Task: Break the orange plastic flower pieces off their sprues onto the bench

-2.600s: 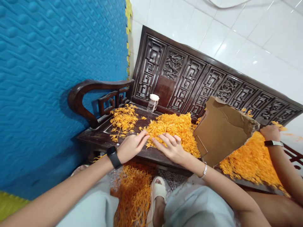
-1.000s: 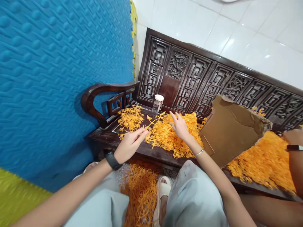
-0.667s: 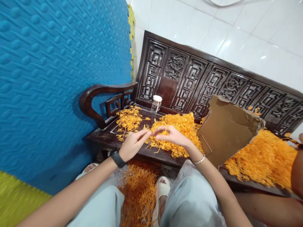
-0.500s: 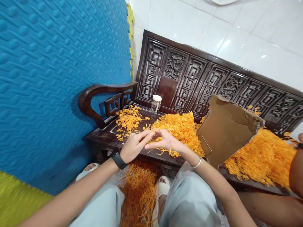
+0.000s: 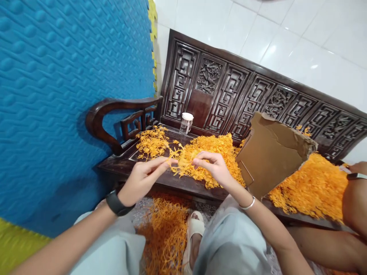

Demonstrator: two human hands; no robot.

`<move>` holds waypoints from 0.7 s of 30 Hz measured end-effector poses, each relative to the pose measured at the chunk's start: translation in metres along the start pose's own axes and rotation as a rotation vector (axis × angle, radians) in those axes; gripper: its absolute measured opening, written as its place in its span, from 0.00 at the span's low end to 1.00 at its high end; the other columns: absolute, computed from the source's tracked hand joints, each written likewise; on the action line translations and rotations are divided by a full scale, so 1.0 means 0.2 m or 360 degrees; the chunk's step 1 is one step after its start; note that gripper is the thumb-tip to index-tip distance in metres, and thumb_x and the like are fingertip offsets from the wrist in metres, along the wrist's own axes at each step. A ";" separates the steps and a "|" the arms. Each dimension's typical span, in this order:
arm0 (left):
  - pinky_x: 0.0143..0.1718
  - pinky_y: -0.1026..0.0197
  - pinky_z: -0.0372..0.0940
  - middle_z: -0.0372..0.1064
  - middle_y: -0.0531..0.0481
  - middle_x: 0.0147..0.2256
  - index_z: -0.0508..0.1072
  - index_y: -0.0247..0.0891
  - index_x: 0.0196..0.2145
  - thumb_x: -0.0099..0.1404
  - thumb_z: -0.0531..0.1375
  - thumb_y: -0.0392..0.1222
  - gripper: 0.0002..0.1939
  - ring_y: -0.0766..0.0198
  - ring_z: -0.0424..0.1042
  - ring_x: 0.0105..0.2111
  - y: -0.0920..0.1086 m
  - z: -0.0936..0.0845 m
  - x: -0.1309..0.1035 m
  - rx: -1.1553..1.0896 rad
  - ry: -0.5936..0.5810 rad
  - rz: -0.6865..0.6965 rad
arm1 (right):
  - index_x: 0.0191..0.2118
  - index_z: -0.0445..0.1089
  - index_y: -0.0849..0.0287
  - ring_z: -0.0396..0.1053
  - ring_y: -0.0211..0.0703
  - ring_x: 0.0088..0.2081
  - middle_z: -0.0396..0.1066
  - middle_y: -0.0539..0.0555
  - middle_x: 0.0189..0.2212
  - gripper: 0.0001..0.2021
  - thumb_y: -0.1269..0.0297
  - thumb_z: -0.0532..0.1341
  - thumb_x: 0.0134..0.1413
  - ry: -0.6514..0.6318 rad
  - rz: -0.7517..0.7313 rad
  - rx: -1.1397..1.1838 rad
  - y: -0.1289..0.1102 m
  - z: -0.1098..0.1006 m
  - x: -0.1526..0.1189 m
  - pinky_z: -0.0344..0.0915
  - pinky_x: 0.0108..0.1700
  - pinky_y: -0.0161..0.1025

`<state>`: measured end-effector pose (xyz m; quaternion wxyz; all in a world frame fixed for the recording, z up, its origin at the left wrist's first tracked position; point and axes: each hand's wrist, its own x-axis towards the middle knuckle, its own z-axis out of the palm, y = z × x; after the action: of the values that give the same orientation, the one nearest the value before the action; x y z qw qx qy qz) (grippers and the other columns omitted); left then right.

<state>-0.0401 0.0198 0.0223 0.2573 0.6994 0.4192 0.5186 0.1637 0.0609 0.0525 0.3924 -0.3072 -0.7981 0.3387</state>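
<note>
Over the front of a dark wooden bench, my left hand [image 5: 146, 175] pinches a thin orange sprig [image 5: 172, 153] between thumb and fingers. Across a small gap to the right, my right hand [image 5: 213, 167] has its fingertips pressed together; what they hold, if anything, is too small to make out. Behind the hands lies a large heap of orange pieces [image 5: 222, 147] on the seat. A smaller orange pile [image 5: 153, 142] sits to its left, near the armrest.
A lidded clear cup [image 5: 186, 124] stands near the bench's carved backrest [image 5: 209, 76]. Brown cardboard [image 5: 272, 152] leans between orange heaps. Another person's arm [image 5: 355, 198] is at the right edge. Orange strands [image 5: 169, 233] lie on the floor between my feet.
My hands were together and have moved apart, the left one left and down, the right one slightly right. The orange sprig now shows clearly at my left fingertips. The view has shifted slightly.
</note>
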 end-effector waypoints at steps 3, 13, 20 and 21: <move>0.39 0.65 0.65 0.76 0.50 0.35 0.76 0.39 0.34 0.61 0.53 0.48 0.14 0.60 0.73 0.35 0.00 -0.03 -0.02 0.0022 -0.0055 0.0014 | 0.23 0.68 0.61 0.64 0.37 0.29 0.67 0.50 0.23 0.09 0.65 0.59 0.51 0.0159 0.0017 -0.0071 0.01 -0.01 -0.02 0.59 0.35 0.35; 0.36 0.67 0.66 0.75 0.52 0.38 0.75 0.45 0.40 0.61 0.53 0.44 0.13 0.61 0.74 0.33 0.00 -0.05 -0.21 0.0113 -0.0235 0.0052 | 0.24 0.60 0.60 0.59 0.36 0.28 0.61 0.48 0.23 0.09 0.69 0.54 0.54 0.0663 -0.0309 -0.0558 -0.06 0.05 -0.06 0.55 0.34 0.36; 0.31 0.70 0.66 0.76 0.57 0.36 0.76 0.51 0.37 0.58 0.57 0.44 0.10 0.61 0.74 0.32 -0.03 -0.19 -0.31 0.0200 -0.0062 -0.0017 | 0.27 0.62 0.60 0.59 0.35 0.26 0.60 0.48 0.23 0.07 0.64 0.53 0.54 0.1310 -0.0176 -0.0519 0.15 -0.24 0.07 0.56 0.30 0.33; 0.33 0.70 0.66 0.76 0.57 0.36 0.76 0.50 0.37 0.58 0.57 0.44 0.10 0.61 0.74 0.33 -0.03 -0.19 -0.31 0.0172 -0.0051 -0.0065 | 0.27 0.63 0.61 0.60 0.36 0.27 0.62 0.49 0.24 0.08 0.63 0.54 0.54 0.1183 -0.0201 -0.0599 0.19 -0.24 0.09 0.57 0.31 0.33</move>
<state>-0.0848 -0.0321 -0.0010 0.2363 0.7118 0.4566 0.4786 0.2027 0.1105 0.0530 0.6106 -0.4254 -0.6674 0.0284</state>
